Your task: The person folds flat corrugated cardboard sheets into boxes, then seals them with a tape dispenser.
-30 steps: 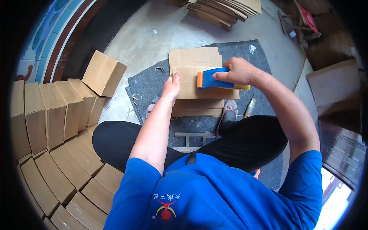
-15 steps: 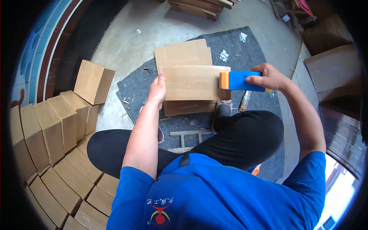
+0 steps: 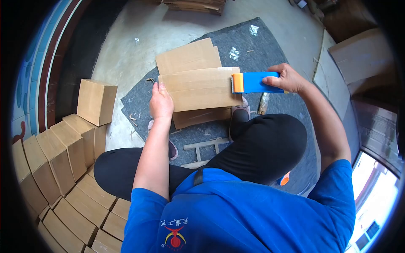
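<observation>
The left hand (image 3: 160, 104) grips the left end of a folded cardboard box (image 3: 201, 88), thumb on top and fingers curled under its edge, so the box is held level in front of the seated person's knees. The right hand (image 3: 287, 79) is closed around the blue handle of a tape dispenser (image 3: 253, 82), whose orange front end sits against the right end of the box, touching the top face near its upper corner. A pale strip runs lengthwise along the top of the box from the dispenser toward the left hand (it looks like tape, though its edges are hard to make out). Under the box lie more flat cardboard sheets (image 3: 187, 56), one jutting out beyond the far side and another showing below the near edge, all resting on a grey felt mat (image 3: 270, 46) spread over the concrete floor (image 3: 126, 46). Scraps and bits of litter are scattered over the mat. To the person's left, made-up cardboard boxes (image 3: 71, 147) stand in close rows, with one box (image 3: 97, 102) set apart at the far end. A pile of flat cardboard (image 3: 194, 6) lies at the top edge of the view, and a larger carton (image 3: 358, 57) stands to the right.
</observation>
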Motion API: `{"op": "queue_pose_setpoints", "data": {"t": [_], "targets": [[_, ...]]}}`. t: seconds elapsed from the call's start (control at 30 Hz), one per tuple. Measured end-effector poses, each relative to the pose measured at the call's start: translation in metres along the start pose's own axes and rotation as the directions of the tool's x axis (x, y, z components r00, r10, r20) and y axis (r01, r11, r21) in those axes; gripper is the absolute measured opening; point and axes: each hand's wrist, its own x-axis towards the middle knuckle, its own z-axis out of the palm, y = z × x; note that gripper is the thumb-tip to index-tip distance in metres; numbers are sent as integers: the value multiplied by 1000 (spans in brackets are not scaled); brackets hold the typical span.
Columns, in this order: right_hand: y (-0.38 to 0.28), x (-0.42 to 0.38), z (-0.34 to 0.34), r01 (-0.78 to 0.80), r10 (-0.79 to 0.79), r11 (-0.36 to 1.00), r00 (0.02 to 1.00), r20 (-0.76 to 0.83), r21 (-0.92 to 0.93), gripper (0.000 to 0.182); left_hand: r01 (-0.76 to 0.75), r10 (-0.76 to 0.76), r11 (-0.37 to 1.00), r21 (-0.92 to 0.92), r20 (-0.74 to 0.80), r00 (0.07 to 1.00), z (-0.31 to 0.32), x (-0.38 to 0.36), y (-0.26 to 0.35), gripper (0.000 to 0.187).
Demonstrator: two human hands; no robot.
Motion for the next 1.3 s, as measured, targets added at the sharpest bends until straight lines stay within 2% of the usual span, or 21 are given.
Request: {"op": "queue_pose_setpoints", "data": {"t": [0.03, 0.07, 0.1, 0.13, 0.2, 0.27, 0.3, 0.33, 0.43, 0.53, 0.8, 0.87, 0.97, 1.13, 1.3], "targets": [[3, 0, 2, 11, -11, 1000, 1000, -23, 21, 53, -38, 45, 998, 53, -149, 988, 3, -5, 4, 42], [5, -1, 4, 21, -19, 999, 999, -48, 42, 53, -47, 55, 997, 57, -145, 988, 5, -8, 8, 42], [6, -3, 4, 15, -13, 999, 998, -54, 49, 53, -239, 316, 925, 297, -247, 916, 6, -13, 14, 43], [6, -5, 2, 8, -6, 999, 998, -58, 45, 52, -368, 567, 764, 530, -278, 776, 8, -18, 21, 46], [7, -4, 5, 8, -4, 999, 998, -64, 49, 52, -638, 690, 680, 363, -21, 724, 18, -32, 44, 56], [11, -1, 7, 60, -51, 995, 993, -105, 86, 53, -750, 739, 631, 200, 140, 659, 31, -63, 80, 69], [12, -1, 6, 57, -48, 995, 993, -110, 88, 53, -753, 734, 637, 167, 167, 658, 39, -78, 94, 81], [12, -1, 4, 43, -37, 997, 995, -91, 66, 53, -706, 670, 685, 178, 228, 707, 51, -90, 105, 98], [16, -1, 7, 38, -31, 996, 996, -80, 76, 54, -608, 560, 744, 277, 238, 793, 70, -112, 119, 119], [22, -4, 7, 66, -56, 993, 994, -99, 102, 51, -542, 492, 781, 311, 230, 840, 76, -117, 133, 115], [38, -4, 4, 125, -113, 982, 990, -90, 139, 52, -544, 494, 759, 358, 226, 839, 83, -111, 131, 103], [46, -11, -2, 76, -58, 979, 994, -96, 191, 51, -542, 489, 755, 368, 234, 840, 84, -110, 133, 101], [66, -24, -16, -10, 20, 984, 998, -54, 177, 50, -545, 481, 742, 390, 255, 839, 84, -111, 131, 98], [96, -38, -20, -47, 57, 985, 997, -60, 166, 56, -586, 524, 683, 436, 266, 809, 89, -117, 130, 82], [64, -17, 6, -115, 95, 985, 984, -151, -126, 57, -587, 520, 657, 473, 279, 807, 87, -113, 136, 84]]}}
